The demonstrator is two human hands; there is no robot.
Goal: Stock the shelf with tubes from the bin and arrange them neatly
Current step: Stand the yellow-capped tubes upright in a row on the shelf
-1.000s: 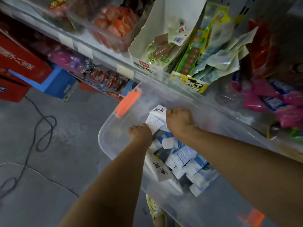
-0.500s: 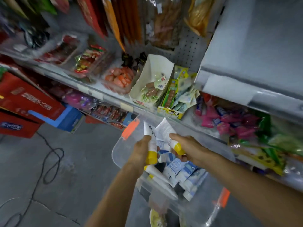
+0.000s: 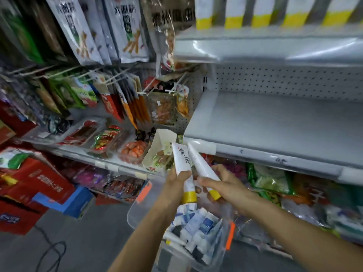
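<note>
Left hand (image 3: 177,178): closed around a white tube (image 3: 183,163) with a yellow cap, held cap down.
Right hand (image 3: 222,181): a second white tube (image 3: 200,163) is pinched near its yellow cap.
Tubes: held side by side above the bin, tips close together.
Bin (image 3: 220,250): clear plastic, many more tubes are piled inside.
Shelf (image 3: 275,122): grey, seen up and to the right of both hands.

tubes (image 3: 184,167) — white, yellow caps, black script | bin (image 3: 228,235) — clear, orange latches | shelf (image 3: 275,122) grey
</note>
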